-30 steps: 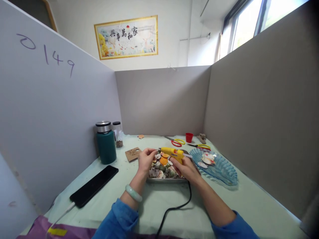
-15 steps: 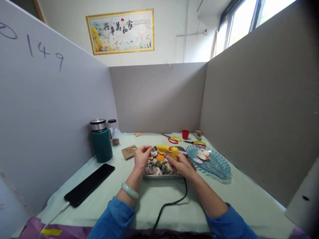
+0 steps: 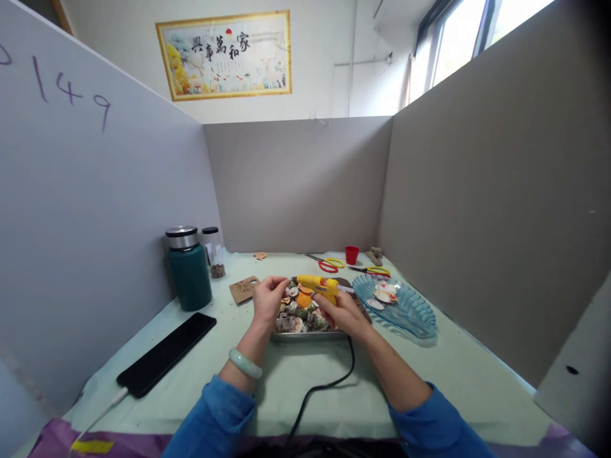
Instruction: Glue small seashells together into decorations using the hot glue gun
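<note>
My right hand (image 3: 344,313) grips a yellow glue gun (image 3: 317,286) by its handle, nozzle pointing left, its black cord (image 3: 319,394) trailing toward me. My left hand (image 3: 268,301) is pinched on something small right at the nozzle tip; I cannot make out what. Both hands hover over a metal tray (image 3: 308,335) filled with several coloured shells. A jade bangle (image 3: 245,363) sits on my left wrist.
A blue glass shell-shaped dish (image 3: 405,312) with a few shells lies right of the tray. Behind are scissors (image 3: 329,263), a second pair of scissors (image 3: 372,270), and a red cup (image 3: 352,254). On the left stand a green flask (image 3: 187,270), a small jar (image 3: 213,252), a cardboard tag (image 3: 243,289) and a black phone (image 3: 167,353). Partition walls enclose three sides.
My head has turned slightly, shifting everything in view left and up. Both hands keep the same pose over the tray with the glue gun.
</note>
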Demonstrator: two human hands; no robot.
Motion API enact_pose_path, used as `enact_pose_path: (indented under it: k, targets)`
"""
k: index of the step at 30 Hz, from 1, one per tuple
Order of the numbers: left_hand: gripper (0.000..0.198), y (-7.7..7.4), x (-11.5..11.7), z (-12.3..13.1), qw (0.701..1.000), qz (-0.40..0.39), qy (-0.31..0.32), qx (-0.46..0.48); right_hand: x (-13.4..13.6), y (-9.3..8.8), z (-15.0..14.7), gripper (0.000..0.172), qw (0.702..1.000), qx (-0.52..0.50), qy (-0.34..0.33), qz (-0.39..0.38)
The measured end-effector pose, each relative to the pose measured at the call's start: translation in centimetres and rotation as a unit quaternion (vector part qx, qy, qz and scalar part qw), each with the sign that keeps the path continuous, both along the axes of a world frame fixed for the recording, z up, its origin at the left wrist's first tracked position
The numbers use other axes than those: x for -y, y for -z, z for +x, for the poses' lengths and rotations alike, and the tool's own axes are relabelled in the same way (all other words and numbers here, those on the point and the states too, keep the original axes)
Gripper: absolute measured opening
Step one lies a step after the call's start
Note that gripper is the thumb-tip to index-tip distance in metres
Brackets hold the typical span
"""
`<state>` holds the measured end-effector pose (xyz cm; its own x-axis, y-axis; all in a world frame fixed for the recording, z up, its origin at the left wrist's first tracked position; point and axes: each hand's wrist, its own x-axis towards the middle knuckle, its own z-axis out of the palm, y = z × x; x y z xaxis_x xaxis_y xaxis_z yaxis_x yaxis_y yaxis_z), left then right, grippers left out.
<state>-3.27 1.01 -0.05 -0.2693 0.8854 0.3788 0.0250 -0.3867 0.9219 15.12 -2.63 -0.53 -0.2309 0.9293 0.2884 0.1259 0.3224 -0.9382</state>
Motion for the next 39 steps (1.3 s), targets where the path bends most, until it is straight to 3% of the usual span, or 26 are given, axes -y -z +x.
enact_pose_path:
  k: [21,39]
  targets:
    - [0.018,0.23,0.28,0.12,0.994,0.028,-0.055,-0.09,0.42,-0.4,0.01,0.042,1.0,-0.007,-0.013,-0.01]
    - [0.017,0.35,0.25,0.15,0.993,0.035,-0.065,-0.091,0.23,-0.38,0.0,0.043,1.0,-0.012,-0.003,-0.012]
